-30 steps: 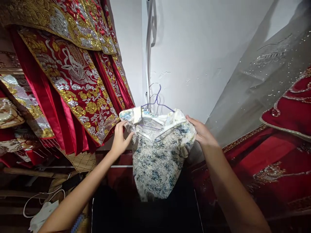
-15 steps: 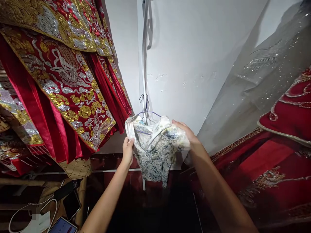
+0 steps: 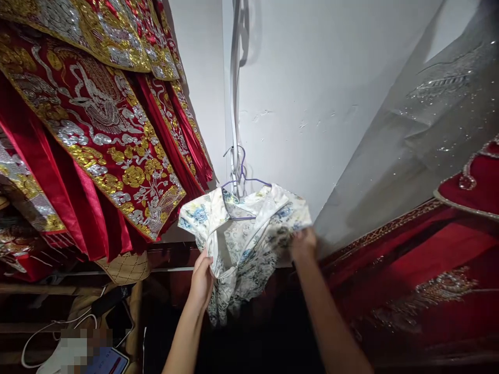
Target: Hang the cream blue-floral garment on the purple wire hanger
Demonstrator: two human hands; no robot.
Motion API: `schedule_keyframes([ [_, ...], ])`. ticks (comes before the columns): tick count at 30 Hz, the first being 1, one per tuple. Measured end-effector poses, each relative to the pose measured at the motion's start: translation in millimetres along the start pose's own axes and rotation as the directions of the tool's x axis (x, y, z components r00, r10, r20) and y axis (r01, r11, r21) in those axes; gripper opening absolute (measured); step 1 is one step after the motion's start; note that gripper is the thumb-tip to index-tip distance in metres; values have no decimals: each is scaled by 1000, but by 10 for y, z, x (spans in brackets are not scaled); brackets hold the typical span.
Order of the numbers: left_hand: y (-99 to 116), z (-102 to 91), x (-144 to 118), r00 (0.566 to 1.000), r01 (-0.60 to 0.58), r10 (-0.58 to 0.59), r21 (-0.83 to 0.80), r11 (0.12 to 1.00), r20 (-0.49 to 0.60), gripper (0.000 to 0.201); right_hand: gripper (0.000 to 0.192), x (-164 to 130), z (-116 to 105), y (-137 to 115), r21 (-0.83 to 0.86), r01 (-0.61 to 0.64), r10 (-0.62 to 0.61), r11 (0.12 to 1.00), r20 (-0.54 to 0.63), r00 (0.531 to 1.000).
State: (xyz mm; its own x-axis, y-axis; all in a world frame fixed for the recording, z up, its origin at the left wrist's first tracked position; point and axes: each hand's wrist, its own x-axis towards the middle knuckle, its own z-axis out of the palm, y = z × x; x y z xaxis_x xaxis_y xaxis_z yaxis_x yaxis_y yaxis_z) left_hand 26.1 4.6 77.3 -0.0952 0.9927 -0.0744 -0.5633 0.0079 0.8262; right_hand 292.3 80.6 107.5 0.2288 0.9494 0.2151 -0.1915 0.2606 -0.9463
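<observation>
A white garment with a blue floral print (image 3: 249, 228) hangs on a purple wire hanger (image 3: 242, 174), whose hook sits over a thin white strip (image 3: 235, 93) running down the wall. My left hand (image 3: 202, 278) grips the garment's left front edge below the collar. My right hand (image 3: 303, 243) is closed on the cloth at its right side, slightly blurred. The garment is open at the front and spread between both hands.
Red robes with gold and silver embroidery (image 3: 97, 119) hang at the left. A sheer sequinned cover (image 3: 421, 124) and red beaded gowns (image 3: 429, 259) fill the right. A phone (image 3: 105, 361), white cable (image 3: 50, 332) and woven basket (image 3: 122, 267) lie low at the left.
Both hands have dropped from the garment's shoulders to its front edges. The garment has spread wider on the hanger.
</observation>
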Motion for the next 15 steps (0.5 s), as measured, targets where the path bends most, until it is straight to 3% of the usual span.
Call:
schedule_keyframes([
  [3,-137,-56,-56,999,-3,4,21,1000,-51,34,51,-605,124,406,-48,-87,79,995,-143,986],
  [5,-144,-38,-104,998,20,-19,30,999,-61,32,52,-901,320,593,-74,-152,142,986,-126,982],
  [6,-123,-18,-131,998,34,-32,32,999,-51,33,52,-994,440,648,-84,-189,183,978,-78,980],
  [8,-50,31,-193,999,39,-39,40,998,-1,35,51,-1084,677,684,-131,-264,280,956,129,951],
  [11,74,71,-285,997,-4,0,62,998,72,38,48,-1105,919,636,-230,-266,341,936,408,847],
  [12,104,68,-312,997,-21,16,70,997,75,38,47,-1114,958,621,-242,-250,335,937,432,837],
  [15,154,29,-378,998,-41,37,85,996,46,41,41,-1191,991,624,-209,-245,309,947,373,875],
])
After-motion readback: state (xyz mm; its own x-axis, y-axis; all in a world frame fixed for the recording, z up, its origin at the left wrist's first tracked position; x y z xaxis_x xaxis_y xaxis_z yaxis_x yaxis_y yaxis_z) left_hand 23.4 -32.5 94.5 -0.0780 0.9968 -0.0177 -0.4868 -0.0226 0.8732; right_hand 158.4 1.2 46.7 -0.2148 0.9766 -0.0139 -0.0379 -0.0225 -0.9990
